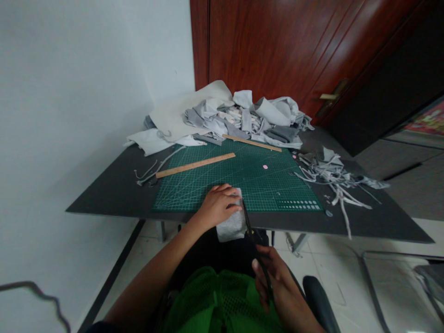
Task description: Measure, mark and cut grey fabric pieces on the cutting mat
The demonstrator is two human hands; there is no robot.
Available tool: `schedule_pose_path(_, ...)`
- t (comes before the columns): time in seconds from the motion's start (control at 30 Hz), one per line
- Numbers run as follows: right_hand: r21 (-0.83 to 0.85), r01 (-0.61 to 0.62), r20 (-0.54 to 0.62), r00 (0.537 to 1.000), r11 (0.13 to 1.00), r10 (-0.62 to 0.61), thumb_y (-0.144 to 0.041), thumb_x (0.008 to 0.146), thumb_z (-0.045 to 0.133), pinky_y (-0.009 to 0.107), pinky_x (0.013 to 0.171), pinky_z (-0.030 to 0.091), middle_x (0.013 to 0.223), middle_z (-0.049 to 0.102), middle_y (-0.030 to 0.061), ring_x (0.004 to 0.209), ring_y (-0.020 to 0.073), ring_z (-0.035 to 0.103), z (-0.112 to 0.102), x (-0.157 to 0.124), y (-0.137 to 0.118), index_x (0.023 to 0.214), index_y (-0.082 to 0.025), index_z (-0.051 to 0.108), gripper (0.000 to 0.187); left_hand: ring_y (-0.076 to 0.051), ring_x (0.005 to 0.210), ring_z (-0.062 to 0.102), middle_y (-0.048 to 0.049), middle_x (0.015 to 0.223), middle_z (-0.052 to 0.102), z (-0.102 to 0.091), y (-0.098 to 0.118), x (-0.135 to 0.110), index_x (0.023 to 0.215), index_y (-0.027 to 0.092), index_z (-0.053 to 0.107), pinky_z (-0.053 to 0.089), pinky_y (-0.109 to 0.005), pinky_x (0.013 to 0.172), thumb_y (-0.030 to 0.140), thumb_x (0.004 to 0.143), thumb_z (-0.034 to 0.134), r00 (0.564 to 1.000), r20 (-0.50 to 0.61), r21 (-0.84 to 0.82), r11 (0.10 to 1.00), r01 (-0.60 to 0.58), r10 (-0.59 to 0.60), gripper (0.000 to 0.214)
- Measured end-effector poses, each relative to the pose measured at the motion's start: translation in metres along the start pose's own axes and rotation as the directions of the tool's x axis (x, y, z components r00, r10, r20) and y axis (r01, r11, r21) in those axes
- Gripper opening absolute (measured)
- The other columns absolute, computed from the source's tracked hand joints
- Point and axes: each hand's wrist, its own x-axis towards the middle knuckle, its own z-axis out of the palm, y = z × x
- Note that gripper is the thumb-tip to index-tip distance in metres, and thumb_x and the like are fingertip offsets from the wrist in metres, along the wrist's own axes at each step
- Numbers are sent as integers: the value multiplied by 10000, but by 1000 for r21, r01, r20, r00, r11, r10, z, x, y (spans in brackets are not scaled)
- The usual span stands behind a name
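Note:
My left hand (219,205) presses a small grey fabric piece (231,225) flat at the front edge of the green cutting mat (243,180); its fingers lie curled over the cloth. The fabric hangs partly over the table edge. My right hand (275,282) is closed around the handles of black scissors (251,231), whose blades run along the right side of the fabric piece.
Two wooden rulers (196,165) (251,142) lie on the mat's far part. A heap of grey and white fabric (236,115) sits at the back of the dark table (114,189). Cut strips and scraps (333,178) lie right of the mat. A wooden door (294,46) stands behind.

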Motion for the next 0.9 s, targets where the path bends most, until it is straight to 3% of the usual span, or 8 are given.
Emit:
schedule_pose_path(0.33, 31, 1, -4, 1000, 1000, -1, -641, 877, 718, 192, 375, 406, 789, 587, -46, 490, 87, 482, 1, -1, 2, 1322, -284, 457, 627, -252, 1205, 593, -8, 1274, 722, -1, 1, 1, 1113, 303, 777, 454, -438, 972, 338, 954, 737, 1000, 8, 2, 1000, 0, 0, 167)
schedule_pose_path(0.67, 19, 60, 12, 998, 998, -60, -671, 880, 697, 187, 358, 406, 709, 546, -71, 458, 83, 450, 3, 0, 2, 1304, -255, 454, 641, -251, 1208, 595, 0, 1284, 724, 0, 0, 0, 1110, 285, 769, 453, -432, 974, 362, 937, 763, 1000, 7, 25, 1000, -5, 5, 190)
schedule_pose_path(0.9, 96, -40, -24, 999, 995, 42, -662, 828, 748, 164, 330, 333, 677, 479, -95, 439, 68, 381, 0, 1, -2, 1230, -255, 494, 626, -267, 1253, 574, -2, 1351, 695, -1, 1, 0, 1146, 268, 743, 443, -454, 1011, 360, 936, 758, 1000, 15, 21, 999, 27, -28, 230)
